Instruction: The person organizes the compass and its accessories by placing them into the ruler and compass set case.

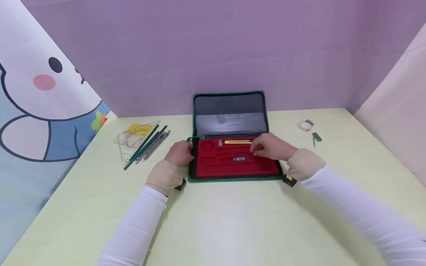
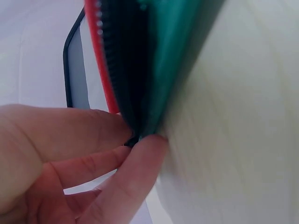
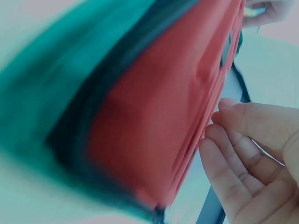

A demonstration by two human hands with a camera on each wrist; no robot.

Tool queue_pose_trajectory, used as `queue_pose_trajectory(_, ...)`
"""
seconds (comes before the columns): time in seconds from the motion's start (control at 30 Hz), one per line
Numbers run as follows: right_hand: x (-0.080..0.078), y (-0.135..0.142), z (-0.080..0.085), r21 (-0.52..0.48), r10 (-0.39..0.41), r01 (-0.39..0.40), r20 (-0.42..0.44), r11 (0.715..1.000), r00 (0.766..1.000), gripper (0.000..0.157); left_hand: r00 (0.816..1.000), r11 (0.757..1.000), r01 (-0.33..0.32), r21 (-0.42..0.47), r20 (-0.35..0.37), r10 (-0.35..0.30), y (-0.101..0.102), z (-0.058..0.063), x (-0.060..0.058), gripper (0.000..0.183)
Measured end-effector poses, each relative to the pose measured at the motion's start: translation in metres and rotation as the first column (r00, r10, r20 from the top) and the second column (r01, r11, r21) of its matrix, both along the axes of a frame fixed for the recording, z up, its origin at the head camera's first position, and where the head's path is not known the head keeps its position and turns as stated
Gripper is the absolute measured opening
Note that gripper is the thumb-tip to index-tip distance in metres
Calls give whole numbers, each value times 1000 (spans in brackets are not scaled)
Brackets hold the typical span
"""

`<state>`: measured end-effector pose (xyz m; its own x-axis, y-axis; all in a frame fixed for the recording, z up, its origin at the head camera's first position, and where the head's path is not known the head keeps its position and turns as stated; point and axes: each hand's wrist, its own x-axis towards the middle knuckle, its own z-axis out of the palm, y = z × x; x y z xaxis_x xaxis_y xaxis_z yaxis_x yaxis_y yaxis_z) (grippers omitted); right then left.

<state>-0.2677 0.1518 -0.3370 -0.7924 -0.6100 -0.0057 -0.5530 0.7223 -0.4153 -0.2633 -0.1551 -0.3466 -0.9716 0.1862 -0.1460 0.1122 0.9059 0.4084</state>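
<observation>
A green zip case [image 1: 233, 180] lies unfolded on the table, its dark lid [image 1: 229, 103] raised at the back. Inside sits a red moulded tray [image 1: 239, 170] with shaped hollows. It holds a yellow utility knife [image 1: 234, 142], a small clear box [image 1: 220, 143] and a small grey-and-clear piece [image 1: 239, 159]. My left hand [image 1: 181, 153] pinches the case's zippered left edge [image 2: 154, 88] between thumb and fingers. Over the tray's right part is my right hand [image 1: 271, 146], near the knife's right end. Its fingers [image 3: 224, 163] are loosely bent, and nothing shows between them.
Left of the case lie clear set squares [image 1: 128, 147], a yellow set square [image 1: 139, 129], dark green pencils [image 1: 141, 147] and several grey metal tools [image 1: 156, 144]. At the right are a white ring-shaped item [image 1: 304, 126] and a small dark green piece [image 1: 317, 137]. A purple cloth wall [image 1: 233, 55] stands behind.
</observation>
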Motion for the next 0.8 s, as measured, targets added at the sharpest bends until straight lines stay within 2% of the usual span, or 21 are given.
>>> queue_pose_trajectory(0.13, -4, 31, 3, -25, -34, 33, -43, 999, 998, 8, 1000, 1000, 2, 2, -7, -2, 0, 0, 0, 40)
queue_pose_trajectory(0.3, -12, 76, 2, -23, -140, 139, -115, 990, 983, 7, 1000, 1000, 2, 0, -11, -2, -1, 0, -1, 40)
queue_pose_trajectory(0.47, -21, 118, -4, 3, -262, 264, -104, 965, 959, 10, 1000, 1000, 3, -13, -19, -4, -1, -2, -1, 39)
queue_pose_trajectory(0.6, -26, 146, -4, 30, -377, 381, -86, 924, 922, 15, 1000, 1000, 7, -16, -23, -7, -1, -2, -2, 38)
queue_pose_trajectory(0.8, -26, 171, -6, 55, -553, 553, -26, 831, 833, 24, 1000, 1000, 7, -10, -26, -7, 0, -2, -1, 37)
